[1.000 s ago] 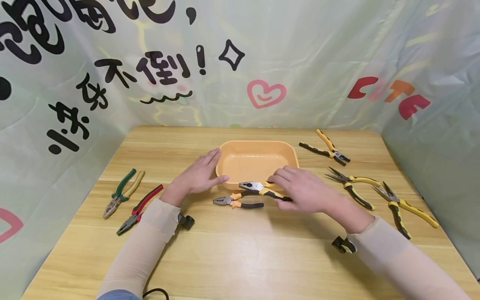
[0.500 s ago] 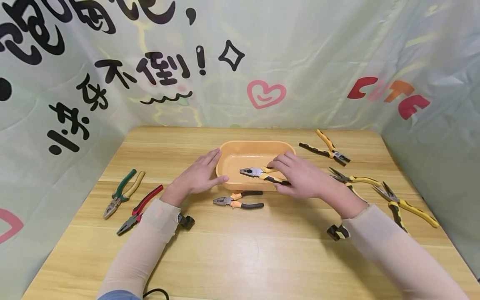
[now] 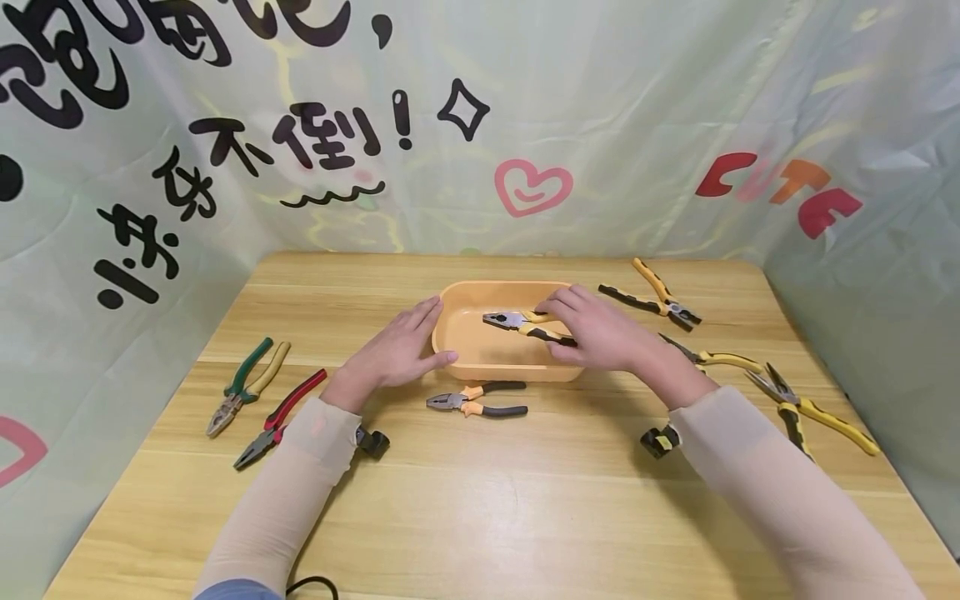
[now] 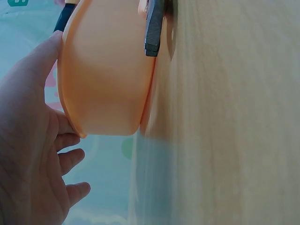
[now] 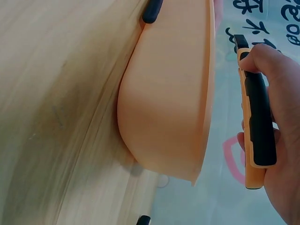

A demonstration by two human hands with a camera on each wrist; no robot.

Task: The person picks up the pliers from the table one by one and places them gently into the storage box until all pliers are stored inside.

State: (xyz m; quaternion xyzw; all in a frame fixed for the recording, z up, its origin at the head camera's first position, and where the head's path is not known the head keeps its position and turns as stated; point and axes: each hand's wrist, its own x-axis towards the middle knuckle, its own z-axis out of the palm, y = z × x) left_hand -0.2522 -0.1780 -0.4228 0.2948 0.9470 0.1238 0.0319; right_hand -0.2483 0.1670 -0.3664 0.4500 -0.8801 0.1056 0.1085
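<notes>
An orange plastic basin (image 3: 525,372) sits at the middle of the wooden table. My left hand (image 3: 397,346) touches its left end, with the fingers extended along the rim and the thumb at the front left corner; the left wrist view shows those fingers spread loosely. My right hand (image 3: 600,329) grips yellow-and-black combination pliers (image 3: 504,320) by the handles. They are raised over the basin, jaws pointing left; in the right wrist view the pliers (image 5: 260,117) are above rim height. Just in front of the basin lie orange-and-black pliers (image 3: 450,402).
Green-and-yellow pliers (image 3: 234,400) and red-handled pliers (image 3: 262,442) lie on the left. On the right are yellow-and-black pliers (image 3: 667,307) and two long-nose pliers, one (image 3: 727,360) partly behind my right arm, another (image 3: 787,408) farther right. A printed curtain (image 3: 615,125) surrounds the table.
My right hand has lifted the combination pliers up and away from the basin's front edge, to over its inside. The left hand and the basin look unmoved.
</notes>
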